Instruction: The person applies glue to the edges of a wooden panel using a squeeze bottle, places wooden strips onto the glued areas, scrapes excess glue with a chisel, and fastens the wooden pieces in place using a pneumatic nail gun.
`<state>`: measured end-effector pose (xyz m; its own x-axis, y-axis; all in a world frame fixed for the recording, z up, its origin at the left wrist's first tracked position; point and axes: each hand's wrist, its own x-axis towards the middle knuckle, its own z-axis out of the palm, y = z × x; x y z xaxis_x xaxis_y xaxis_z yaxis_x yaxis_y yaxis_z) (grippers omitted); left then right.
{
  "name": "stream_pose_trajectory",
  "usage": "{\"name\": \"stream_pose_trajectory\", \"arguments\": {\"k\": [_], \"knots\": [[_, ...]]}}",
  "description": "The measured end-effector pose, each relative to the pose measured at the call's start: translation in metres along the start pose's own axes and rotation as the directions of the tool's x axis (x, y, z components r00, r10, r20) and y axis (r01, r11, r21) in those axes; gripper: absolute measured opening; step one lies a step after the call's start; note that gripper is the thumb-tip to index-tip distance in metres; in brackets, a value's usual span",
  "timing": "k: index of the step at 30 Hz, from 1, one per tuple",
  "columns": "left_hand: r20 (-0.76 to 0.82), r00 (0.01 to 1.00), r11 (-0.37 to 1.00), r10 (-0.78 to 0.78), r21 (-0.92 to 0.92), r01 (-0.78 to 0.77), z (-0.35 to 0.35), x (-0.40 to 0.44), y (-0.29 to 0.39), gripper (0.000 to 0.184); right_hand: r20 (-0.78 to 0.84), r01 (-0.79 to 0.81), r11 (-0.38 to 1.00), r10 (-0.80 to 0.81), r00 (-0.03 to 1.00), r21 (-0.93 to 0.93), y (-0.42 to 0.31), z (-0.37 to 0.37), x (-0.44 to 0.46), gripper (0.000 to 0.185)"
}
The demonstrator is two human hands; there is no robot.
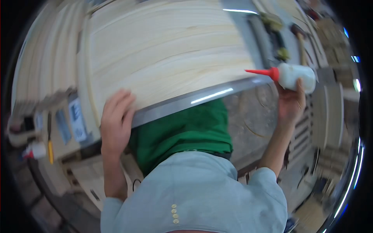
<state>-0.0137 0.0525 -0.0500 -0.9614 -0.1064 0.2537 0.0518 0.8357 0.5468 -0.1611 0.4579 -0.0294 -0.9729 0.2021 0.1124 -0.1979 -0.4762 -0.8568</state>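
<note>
My right hand (pixel 290 104) grips a white squeeze bottle (pixel 297 77), probably glue, with a long red nozzle. The bottle lies on its side in the air, nozzle pointing left over the near right corner of a pale wooden panel (pixel 167 50). At the panel's near left corner is my left hand (pixel 117 116), slightly blurred. Its fingers stretch out over the wood, holding nothing; whether they press on it I cannot tell. A grey metal edge (pixel 186 100) runs along the panel's near side, between both hands.
Right of the panel lie a tool with yellow-green ends (pixel 276 37) and a hammer (pixel 300 39). On the left are a blue-and-white box (pixel 77 118), a yellow-handled tool (pixel 50 151) and another red-tipped white bottle (pixel 37 150). Wood strips (pixel 58 50) stand beyond them.
</note>
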Motion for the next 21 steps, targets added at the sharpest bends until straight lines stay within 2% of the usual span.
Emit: {"name": "stream_pose_trajectory", "arguments": {"k": [2, 5, 7, 10, 12, 17, 21], "knots": [[0.063, 0.996, 0.983, 0.065, 0.169, -0.075, -0.024, 0.02, -0.017, 0.029, 0.14, -0.113, 0.99, 0.101, 0.985, 0.081, 0.018, 0.024, -0.011, 0.045], [0.098, 0.992, 0.976, 0.084, 0.194, -0.101, -0.039, 0.051, -0.064, 0.037, 0.279, -0.2, 0.977, 0.172, 0.945, 0.076, 0.062, 0.091, -0.038, 0.041], [0.15, 0.985, 0.97, 0.084, 0.216, -0.116, -0.046, 0.061, -0.08, 0.041, 0.28, -0.236, 0.97, 0.213, 0.936, 0.051, 0.088, 0.131, -0.061, 0.039], [0.208, 0.977, 0.963, 0.052, 0.248, -0.104, -0.046, 0.068, -0.085, 0.042, 0.416, -0.346, 0.937, 0.299, 0.859, 0.041, 0.118, 0.184, -0.092, 0.044], [0.252, 0.968, 0.967, 0.011, 0.245, -0.075, -0.048, 0.071, -0.081, 0.042, 0.502, -0.34, 0.937, 0.334, 0.798, -0.082, 0.133, 0.199, -0.104, 0.052], [0.228, 0.974, 0.972, 0.008, 0.227, -0.061, -0.045, 0.067, -0.085, 0.043, 0.569, -0.375, 0.922, 0.36, 0.739, -0.096, 0.146, 0.22, -0.125, 0.05], [0.225, 0.974, 0.982, -0.001, 0.185, -0.042, -0.046, 0.066, -0.087, 0.042, 0.522, -0.388, 0.915, 0.386, 0.761, -0.11, 0.148, 0.217, -0.127, 0.049]]}}
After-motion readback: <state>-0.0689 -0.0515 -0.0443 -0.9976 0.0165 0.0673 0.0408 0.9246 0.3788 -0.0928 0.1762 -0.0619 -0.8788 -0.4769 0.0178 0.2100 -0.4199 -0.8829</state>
